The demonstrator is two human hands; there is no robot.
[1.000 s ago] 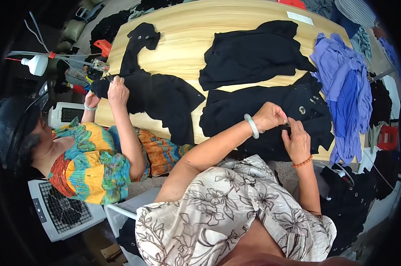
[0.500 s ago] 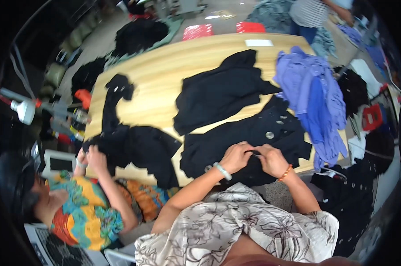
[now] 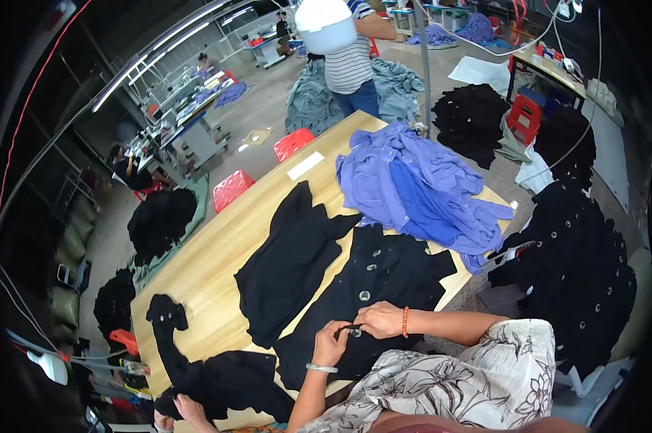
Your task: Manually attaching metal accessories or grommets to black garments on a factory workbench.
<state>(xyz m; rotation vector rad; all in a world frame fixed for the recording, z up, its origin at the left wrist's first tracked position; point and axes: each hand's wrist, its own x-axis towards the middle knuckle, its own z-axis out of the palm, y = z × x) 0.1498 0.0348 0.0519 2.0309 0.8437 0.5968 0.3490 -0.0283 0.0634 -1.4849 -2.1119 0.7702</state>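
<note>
A black garment (image 3: 405,278) with a row of shiny round buttons or rings lies on the table in front of me. My left hand (image 3: 329,345), with a pale bangle at its wrist, pinches a narrow black edge of this garment. From the other side, my right hand (image 3: 381,320), wearing an orange bead bracelet, has its fingers closed on the same raised edge. A round shiny piece shows just under the fingertips. Beyond my left hand, a second black garment (image 3: 286,267) lies flat.
Purple garments (image 3: 419,191) are heaped on the wooden table (image 3: 210,267) at the far right. At the near left, a co-worker's hands (image 3: 187,411) touch another black garment (image 3: 232,382). Red stools (image 3: 232,189) stand beyond the table. More black garments (image 3: 571,281) hang or lie at the right.
My view has swung up and to the right, bringing more of the workshop floor into sight. Both hands keep hold of the black garment's edge.
</note>
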